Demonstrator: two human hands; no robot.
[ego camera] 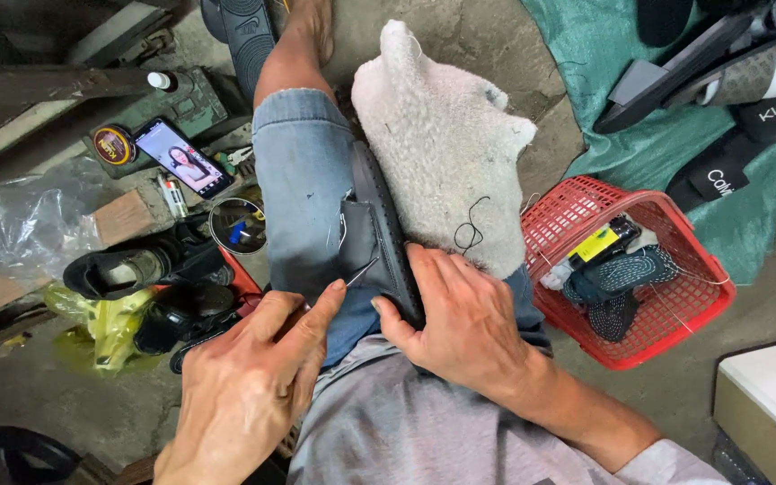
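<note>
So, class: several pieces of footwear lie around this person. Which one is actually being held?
The dark shoe on the lap: the right hand grips its sole edge, the left hand holds a needle-like tool to it. The others lie untouched.

This looks like a street-side shoe-repair spot set on a bare concrete floor [460, 36]. Worn shoes [127, 269] and a round polish tin [112, 145] crowd the left of the frame. At right stands a red basket [675, 332] holding insoles, with sandals [729, 81] on a green tarp [586, 54] at upper right.

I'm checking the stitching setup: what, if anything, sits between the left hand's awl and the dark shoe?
Nothing visible does. The left hand holds the awl with its tip at the dark shoe, which the right hand steadies.
</note>
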